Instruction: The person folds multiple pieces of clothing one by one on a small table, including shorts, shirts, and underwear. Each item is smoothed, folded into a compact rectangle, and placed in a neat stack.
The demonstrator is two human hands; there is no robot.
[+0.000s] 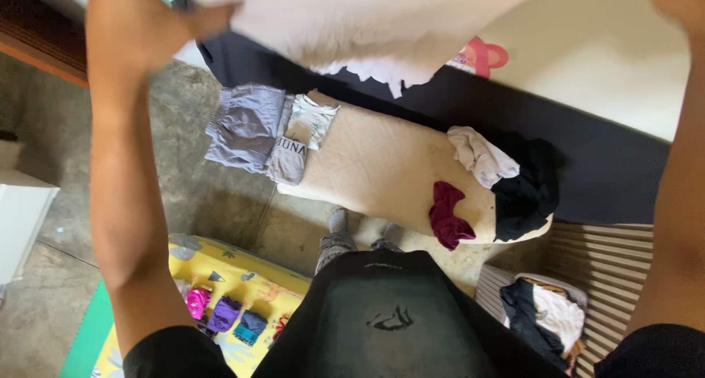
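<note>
The held garment [367,26] is cream white with a pink cartoon print [481,56]. The ironing board [382,169] has a beige cover. On it lie grey striped shorts [246,125], a white shirt with a green print [312,121], a maroon cloth [448,215], a black garment [525,191] and a pale pink one [477,154]. The floor mat [235,275] is yellow with a green edge.

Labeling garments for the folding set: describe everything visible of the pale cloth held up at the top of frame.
The pale cloth is a cream, soft-looking fabric, held up and spread across the top of the view. The left hand grips its left edge; the right hand is at the far right, its grip cut off by the frame. A white jagged-edged patch hangs at its lower edge. It hangs above the dark sheet.
</note>
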